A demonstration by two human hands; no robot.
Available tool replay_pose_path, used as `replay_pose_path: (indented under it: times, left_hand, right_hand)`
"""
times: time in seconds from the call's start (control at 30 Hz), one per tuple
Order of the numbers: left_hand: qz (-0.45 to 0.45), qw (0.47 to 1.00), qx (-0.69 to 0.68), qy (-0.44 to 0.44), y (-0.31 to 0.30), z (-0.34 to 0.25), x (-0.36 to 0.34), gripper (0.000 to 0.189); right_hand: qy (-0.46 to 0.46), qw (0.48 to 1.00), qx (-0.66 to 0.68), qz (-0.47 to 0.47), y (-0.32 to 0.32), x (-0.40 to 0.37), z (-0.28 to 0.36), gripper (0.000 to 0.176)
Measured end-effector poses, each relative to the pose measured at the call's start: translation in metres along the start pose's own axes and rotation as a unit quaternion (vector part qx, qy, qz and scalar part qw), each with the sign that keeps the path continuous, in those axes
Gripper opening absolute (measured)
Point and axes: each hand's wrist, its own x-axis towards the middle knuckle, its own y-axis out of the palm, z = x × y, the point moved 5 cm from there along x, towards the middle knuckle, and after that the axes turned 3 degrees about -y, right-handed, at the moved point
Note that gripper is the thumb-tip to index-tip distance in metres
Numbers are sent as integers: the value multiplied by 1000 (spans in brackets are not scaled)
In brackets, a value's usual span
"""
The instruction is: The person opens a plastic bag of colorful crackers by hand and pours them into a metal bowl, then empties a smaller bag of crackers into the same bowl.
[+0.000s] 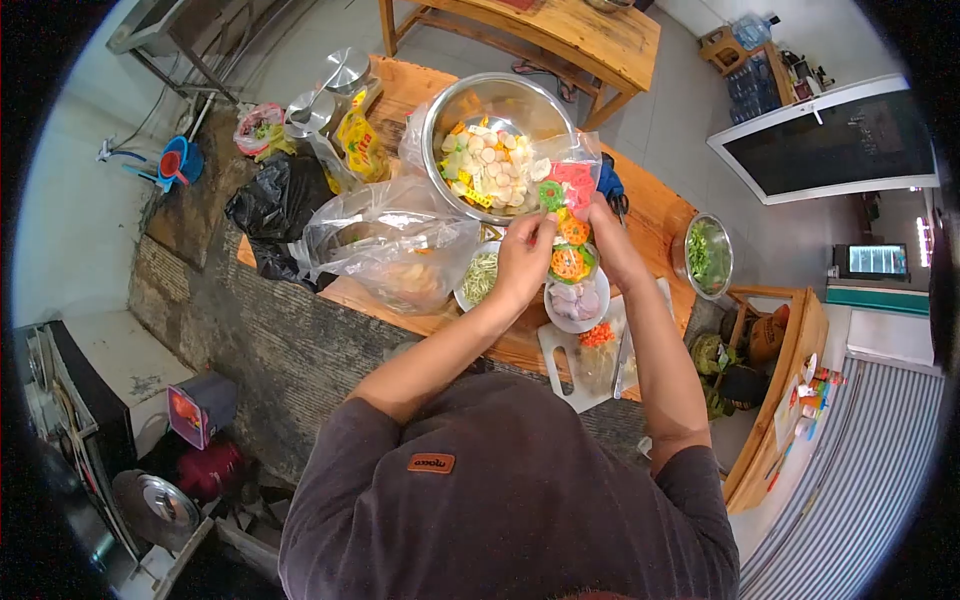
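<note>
My left hand (527,255) and my right hand (612,240) hold a clear plastic packet (572,185) with red, green and orange printing, over the near right rim of a large metal bowl (432,150). Pale round slices with yellow and green pieces (490,165) lie in the bowl. Just below my hands are a bowl of sliced shallots (575,303) and a plate of pale green shreds (480,275). The fingers of both hands are closed on the packet.
Left of the bowl lie a large clear bag (390,240), a black bag (280,205) and a yellow packet (360,140). A cutting board (585,375) with chopped orange pieces is at the near edge. A metal bowl of greens (708,257) stands at the right.
</note>
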Motion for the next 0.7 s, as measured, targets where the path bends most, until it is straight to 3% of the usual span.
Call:
replay_pose_path:
  times: [0.07, 0.13, 0.27, 0.33, 0.43, 0.53, 0.63, 0.7]
  left_hand:
    - [-3, 1000, 7, 2, -1, 2, 6, 31]
    - [-29, 997, 23, 68, -4, -9, 8, 28]
    - [-43, 997, -8, 71, -6, 1, 22, 27]
    - [-3, 998, -68, -6, -5, 7, 27, 23]
    - [36, 987, -144, -62, -3, 11, 31, 21]
    - [7, 972, -221, -78, 0, 7, 34, 14]
    - [-15, 968, -234, -86, -3, 2, 36, 16]
    - [2, 968, -233, -94, -1, 5, 43, 18]
  right_hand:
    - [-5, 1000, -16, 15, 0, 8, 1, 58]
    - [-16, 994, -81, 74, 7, 11, 12, 74]
    - [-2, 992, -96, 82, 15, 16, 17, 75]
    - [0, 994, -101, 39, 16, 21, 17, 57]
    - [77, 994, -67, 26, 18, 23, 17, 52]
    - [80, 993, -80, 33, 16, 30, 16, 46]
    - [70, 992, -87, 51, 13, 41, 11, 53]
    - [66, 991, -106, 47, 13, 46, 9, 48]
